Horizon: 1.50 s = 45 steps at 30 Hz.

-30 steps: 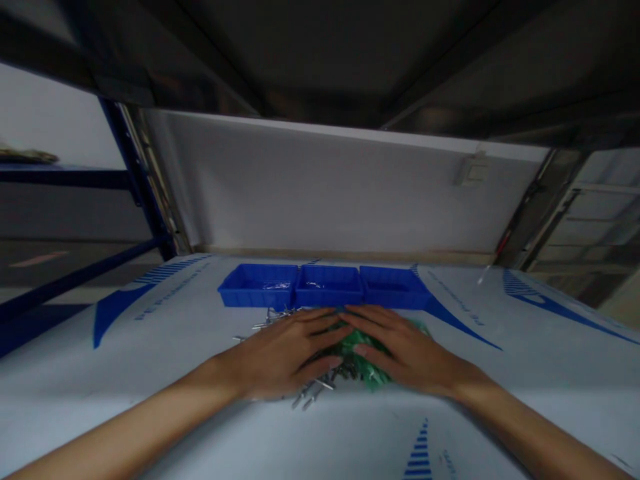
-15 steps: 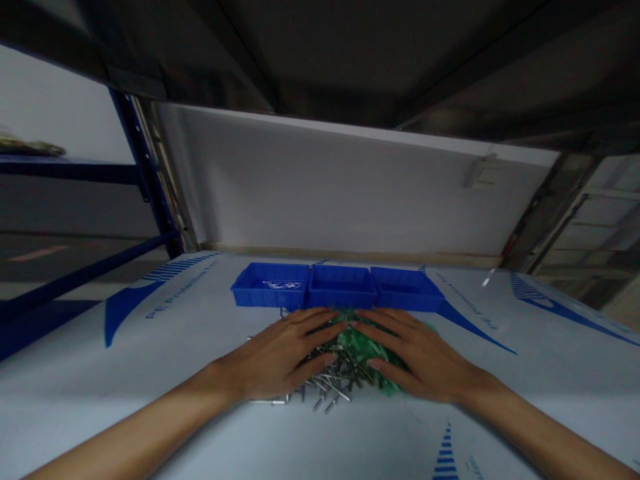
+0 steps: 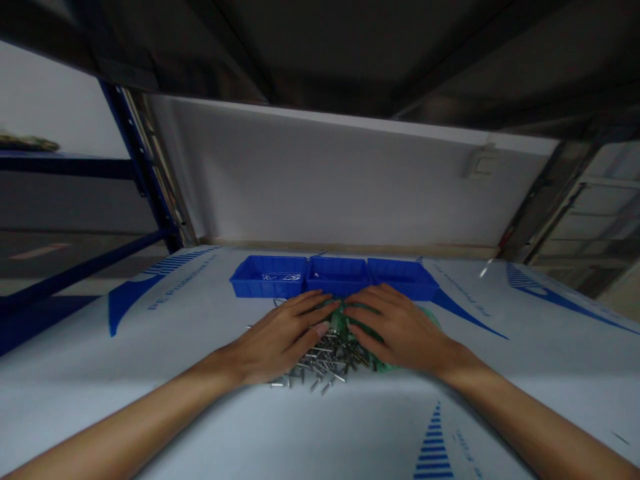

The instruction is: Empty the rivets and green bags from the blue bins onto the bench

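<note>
Hands gathering metal pins on the tabletop

We lay our left hand and right hand flat, fingers spread and clamped on nothing, over the loose pile of small silver metal pins and crumpled green plastic bag, just in front of three blue plastic trays. Sweeping gently, palms low, should keep pins from scattering.

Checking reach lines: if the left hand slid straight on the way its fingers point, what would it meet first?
Probably the right hand: the left hand points forward-right across the pile of metal pins, their fingertips nearly touching; depth unclear.
</note>
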Tool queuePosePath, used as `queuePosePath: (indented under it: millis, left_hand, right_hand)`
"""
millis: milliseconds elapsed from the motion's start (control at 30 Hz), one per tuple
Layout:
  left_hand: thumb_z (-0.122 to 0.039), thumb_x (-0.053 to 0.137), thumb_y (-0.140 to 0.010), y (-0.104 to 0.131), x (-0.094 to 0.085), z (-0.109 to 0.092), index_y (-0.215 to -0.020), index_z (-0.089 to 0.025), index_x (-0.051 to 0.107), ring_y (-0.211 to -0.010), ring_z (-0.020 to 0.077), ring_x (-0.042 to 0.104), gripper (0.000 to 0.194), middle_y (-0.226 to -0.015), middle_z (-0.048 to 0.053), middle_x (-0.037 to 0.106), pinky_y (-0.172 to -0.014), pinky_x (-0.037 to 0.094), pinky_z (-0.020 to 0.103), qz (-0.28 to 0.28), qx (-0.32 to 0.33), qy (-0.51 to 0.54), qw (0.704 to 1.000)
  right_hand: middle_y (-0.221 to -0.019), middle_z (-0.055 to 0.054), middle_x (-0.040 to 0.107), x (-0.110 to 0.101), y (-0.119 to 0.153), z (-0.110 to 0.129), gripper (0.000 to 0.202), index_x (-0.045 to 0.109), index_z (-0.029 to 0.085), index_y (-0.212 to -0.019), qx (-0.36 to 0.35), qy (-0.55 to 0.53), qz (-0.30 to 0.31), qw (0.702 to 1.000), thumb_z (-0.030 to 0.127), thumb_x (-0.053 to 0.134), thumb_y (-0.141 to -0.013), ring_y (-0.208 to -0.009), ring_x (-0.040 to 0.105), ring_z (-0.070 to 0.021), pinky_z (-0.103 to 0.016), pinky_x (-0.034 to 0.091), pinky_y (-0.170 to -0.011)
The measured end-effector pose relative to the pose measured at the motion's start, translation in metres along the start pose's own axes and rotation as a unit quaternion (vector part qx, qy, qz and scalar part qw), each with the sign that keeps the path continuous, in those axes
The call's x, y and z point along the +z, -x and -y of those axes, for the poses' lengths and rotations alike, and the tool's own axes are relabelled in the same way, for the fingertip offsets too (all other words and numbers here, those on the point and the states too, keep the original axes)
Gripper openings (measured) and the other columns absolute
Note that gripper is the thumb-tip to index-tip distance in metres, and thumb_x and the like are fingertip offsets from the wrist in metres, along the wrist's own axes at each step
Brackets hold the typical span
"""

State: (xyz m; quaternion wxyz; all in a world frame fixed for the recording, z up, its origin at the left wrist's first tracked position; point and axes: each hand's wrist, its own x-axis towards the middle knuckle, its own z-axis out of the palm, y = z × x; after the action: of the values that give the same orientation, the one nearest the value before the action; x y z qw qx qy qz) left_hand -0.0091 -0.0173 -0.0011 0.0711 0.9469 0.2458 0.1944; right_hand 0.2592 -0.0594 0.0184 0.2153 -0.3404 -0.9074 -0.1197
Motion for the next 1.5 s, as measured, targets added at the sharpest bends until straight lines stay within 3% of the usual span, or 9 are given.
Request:
queuePosePath:
  millis: [133,267,467,767,933,1033,1133,1267,1500]
  left_hand:
    - [-0.032,0.042,-0.112,-0.001,-0.006,-0.008,-0.150,-0.019,0.057,-0.142,0.0295,0.054,0.043,-0.150,0.013,0.062,-0.118,0.047,0.052,-0.047,0.064,-0.048,0.996]
    - [-0.022,0.043,-0.107,-0.002,-0.010,-0.024,-0.097,-0.016,0.071,-0.089,0.0228,0.064,0.030,-0.094,0.010,0.070,-0.081,0.054,0.039,-0.102,0.115,-0.085,0.984]
    - [-0.017,0.044,-0.103,0.001,-0.009,-0.045,-0.074,-0.021,0.059,-0.064,0.0193,0.052,0.033,-0.068,0.003,0.058,-0.062,0.041,0.038,-0.066,0.186,-0.137,0.971]
    - [-0.017,0.044,-0.103,0.002,0.001,-0.043,-0.077,-0.022,0.060,-0.064,0.0198,0.057,0.031,-0.070,0.003,0.064,-0.061,0.042,0.039,-0.011,0.179,-0.110,0.978]
    - [-0.017,0.043,-0.104,0.001,0.002,-0.042,-0.077,-0.022,0.059,-0.066,0.0193,0.056,0.032,-0.071,0.003,0.061,-0.062,0.043,0.037,-0.028,0.166,-0.095,0.981]
    - [-0.019,0.044,-0.104,0.000,0.002,-0.043,-0.079,-0.020,0.060,-0.071,0.0198,0.055,0.030,-0.076,0.004,0.061,-0.067,0.045,0.037,-0.054,0.142,-0.088,0.985]
    - [-0.022,0.046,-0.104,-0.001,0.002,-0.044,-0.086,-0.018,0.064,-0.079,0.0206,0.056,0.026,-0.085,0.006,0.063,-0.072,0.048,0.036,-0.084,0.116,-0.068,0.987]
    - [-0.021,0.050,-0.104,-0.002,0.003,-0.045,-0.104,-0.017,0.069,-0.096,0.0228,0.060,0.019,-0.100,0.007,0.068,-0.086,0.052,0.039,-0.115,0.095,-0.036,0.988]
    - [-0.021,0.054,-0.104,-0.011,0.001,-0.039,-0.123,-0.019,0.067,-0.112,0.0244,0.060,0.023,-0.116,0.008,0.069,-0.098,0.051,0.041,-0.148,0.060,-0.030,0.987]
  right_hand:
    - [-0.104,-0.009,0.079,0.001,0.009,-0.005,0.022,0.076,0.018,-0.110,0.006,-0.007,-0.086,0.996,0.026,0.056,-0.106,-0.096,0.071,-0.0235,-0.041,0.054,-0.088]
    - [-0.063,0.000,0.058,-0.010,0.023,-0.019,0.037,0.060,0.021,-0.068,0.058,-0.038,-0.174,0.982,0.024,0.055,-0.105,-0.059,0.054,-0.0149,-0.031,0.039,-0.059]
    - [-0.054,0.006,0.037,-0.005,0.035,-0.038,0.048,0.039,0.023,-0.059,0.102,-0.076,-0.111,0.986,0.028,0.052,-0.105,-0.049,0.037,-0.0102,-0.029,0.028,-0.053]
    - [-0.055,0.006,0.043,0.004,0.035,-0.037,0.046,0.043,0.023,-0.061,0.111,-0.120,-0.039,0.986,0.030,0.049,-0.106,-0.050,0.040,-0.0104,-0.028,0.029,-0.054]
    - [-0.063,0.002,0.052,0.000,0.034,-0.035,0.037,0.051,0.023,-0.067,0.164,-0.095,-0.081,0.979,0.032,0.054,-0.102,-0.058,0.049,-0.0137,-0.030,0.036,-0.059]
    - [-0.087,-0.005,0.070,-0.004,0.033,-0.032,0.015,0.067,0.021,-0.090,0.171,-0.103,-0.093,0.975,0.035,0.064,-0.095,-0.082,0.064,-0.0205,-0.036,0.050,-0.075]
    - [-0.116,-0.010,0.074,-0.005,0.031,-0.028,0.040,0.069,0.021,-0.121,0.144,-0.118,-0.041,0.982,0.039,0.077,-0.087,-0.109,0.067,-0.0277,-0.046,0.052,-0.096]
    - [-0.121,-0.009,0.076,-0.002,0.030,-0.024,0.052,0.069,0.024,-0.131,0.138,-0.143,0.014,0.980,0.038,0.081,-0.082,-0.116,0.067,-0.0301,-0.051,0.051,-0.103]
    - [-0.127,-0.008,0.076,-0.001,0.030,-0.024,0.049,0.067,0.026,-0.135,0.127,-0.182,-0.044,0.974,0.031,0.077,-0.087,-0.118,0.067,-0.0283,-0.050,0.053,-0.104]
